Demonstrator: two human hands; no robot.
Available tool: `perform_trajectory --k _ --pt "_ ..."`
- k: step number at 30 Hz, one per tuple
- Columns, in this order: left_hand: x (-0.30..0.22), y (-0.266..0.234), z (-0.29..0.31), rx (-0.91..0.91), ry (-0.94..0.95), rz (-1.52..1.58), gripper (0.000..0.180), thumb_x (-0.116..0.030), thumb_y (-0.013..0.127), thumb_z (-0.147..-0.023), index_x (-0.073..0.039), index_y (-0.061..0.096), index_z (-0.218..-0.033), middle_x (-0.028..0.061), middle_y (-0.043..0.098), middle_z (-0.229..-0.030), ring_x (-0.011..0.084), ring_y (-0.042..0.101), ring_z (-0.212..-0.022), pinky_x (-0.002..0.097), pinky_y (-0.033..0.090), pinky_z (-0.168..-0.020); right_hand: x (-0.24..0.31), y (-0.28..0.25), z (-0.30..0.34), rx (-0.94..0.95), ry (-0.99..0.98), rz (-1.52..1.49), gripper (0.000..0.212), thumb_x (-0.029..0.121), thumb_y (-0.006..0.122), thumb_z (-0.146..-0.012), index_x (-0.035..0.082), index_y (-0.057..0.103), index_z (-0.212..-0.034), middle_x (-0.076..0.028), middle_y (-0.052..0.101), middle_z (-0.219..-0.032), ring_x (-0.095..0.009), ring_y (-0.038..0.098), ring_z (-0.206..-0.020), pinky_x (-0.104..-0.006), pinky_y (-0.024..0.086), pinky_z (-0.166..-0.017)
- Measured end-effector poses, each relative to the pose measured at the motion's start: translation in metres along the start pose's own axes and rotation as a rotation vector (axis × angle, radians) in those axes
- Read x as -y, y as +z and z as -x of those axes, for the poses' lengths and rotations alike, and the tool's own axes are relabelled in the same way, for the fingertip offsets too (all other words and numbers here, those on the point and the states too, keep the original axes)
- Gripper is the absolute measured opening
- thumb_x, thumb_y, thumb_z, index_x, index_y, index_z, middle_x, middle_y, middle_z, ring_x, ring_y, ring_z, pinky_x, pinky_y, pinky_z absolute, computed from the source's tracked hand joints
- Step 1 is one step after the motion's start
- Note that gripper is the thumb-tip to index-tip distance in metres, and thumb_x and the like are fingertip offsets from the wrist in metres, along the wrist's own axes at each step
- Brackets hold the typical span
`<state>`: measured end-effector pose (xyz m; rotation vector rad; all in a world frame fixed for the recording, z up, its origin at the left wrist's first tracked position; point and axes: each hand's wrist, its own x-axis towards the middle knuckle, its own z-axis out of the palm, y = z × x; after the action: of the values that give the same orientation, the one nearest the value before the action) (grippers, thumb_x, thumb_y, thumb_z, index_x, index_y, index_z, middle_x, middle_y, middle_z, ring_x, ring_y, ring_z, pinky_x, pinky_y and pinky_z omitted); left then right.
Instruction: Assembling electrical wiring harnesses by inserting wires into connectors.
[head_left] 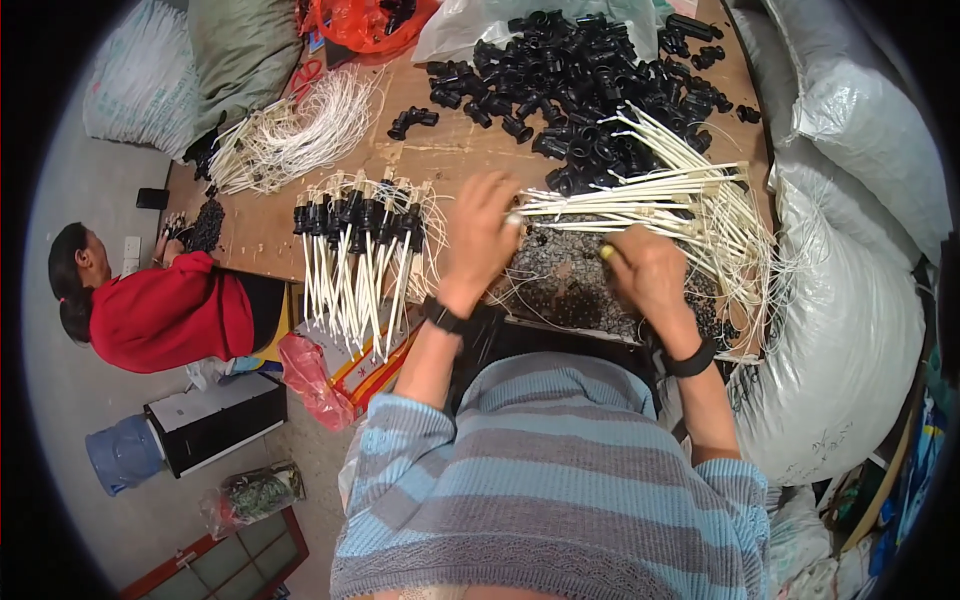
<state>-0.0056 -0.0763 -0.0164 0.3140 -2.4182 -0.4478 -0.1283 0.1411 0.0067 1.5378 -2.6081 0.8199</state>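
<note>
My left hand (484, 238) is curled at the left ends of a bundle of white-sleeved wires (600, 205). A pale tip shows at its fingers; whether that is a sleeve end or a finger cover I cannot tell. My right hand (652, 272) is closed, fingers bent, with a yellowish tip at the thumb side. It hovers over a spread of small dark parts (565, 285) at the table's near edge; anything in its grip is hidden. Beyond both hands lies a big heap of black plastic sockets (590, 90).
Left of me, white-sleeved wires with black sockets (360, 235) overhang the table edge (270, 262). Farther left lies a bundle of thin white wires (295, 130). Stuffed white sacks (840, 330) crowd the right side. A person in red (180, 310) works at the left end.
</note>
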Motion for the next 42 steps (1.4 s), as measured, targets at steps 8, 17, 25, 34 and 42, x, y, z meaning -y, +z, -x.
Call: perform_trajectory --k 8,17,25,34,42 --pt "0.01 0.046 -0.058 0.165 -0.083 0.093 0.038 0.005 0.061 -0.073 -0.007 0.064 -0.109 0.0122 0.064 -0.103 0.034 0.058 -0.103 0.0415 0.048 -0.088 -0.03 -0.008 -0.002 -0.034 0.03 0.266 0.009 0.007 0.066 -0.072 0.005 0.059 -0.077 -0.011 0.054 -0.072 -0.032 0.059 -0.07 -0.0426 0.045 -0.057" --pt "0.01 0.014 -0.028 0.26 -0.288 0.251 0.035 0.001 0.059 -0.077 -0.004 0.061 -0.112 0.0133 0.064 -0.098 0.0279 0.06 -0.094 0.0368 0.047 -0.083 -0.012 -0.019 0.012 -0.118 0.056 -0.146 0.012 0.016 0.063 -0.086 0.01 0.064 -0.097 -0.011 0.056 -0.064 -0.031 0.058 -0.058 -0.0405 0.044 -0.052" --pt "-0.018 -0.001 -0.003 0.324 -0.261 0.516 0.037 0.009 0.052 -0.073 -0.004 0.061 -0.107 0.0154 0.062 -0.099 0.0326 0.061 -0.096 0.0371 0.047 -0.082 0.0 -0.011 0.014 -0.049 -0.035 -0.071 0.014 0.015 0.064 -0.086 0.013 0.067 -0.099 -0.008 0.056 -0.062 -0.026 0.056 -0.051 -0.0373 0.041 -0.047" --pt "-0.017 -0.006 0.007 0.15 0.021 0.293 0.035 0.014 0.055 -0.069 -0.006 0.062 -0.096 0.0095 0.061 -0.082 0.0284 0.059 -0.086 0.0358 0.046 -0.076 -0.002 -0.047 0.013 0.207 0.182 0.364 0.045 0.019 0.073 -0.077 0.009 0.062 -0.119 -0.007 0.059 -0.06 -0.021 0.053 -0.044 -0.0329 0.043 -0.049" --pt "-0.064 -0.015 0.008 0.318 0.069 0.215 0.027 -0.012 0.064 -0.081 -0.013 0.064 -0.108 0.0087 0.062 -0.08 0.0254 0.064 -0.071 0.0342 0.049 -0.057 -0.02 -0.031 0.01 0.14 0.25 -0.832 0.003 0.007 0.067 -0.08 0.005 0.064 -0.082 -0.01 0.069 -0.107 -0.009 0.063 -0.065 -0.0245 0.049 -0.054"
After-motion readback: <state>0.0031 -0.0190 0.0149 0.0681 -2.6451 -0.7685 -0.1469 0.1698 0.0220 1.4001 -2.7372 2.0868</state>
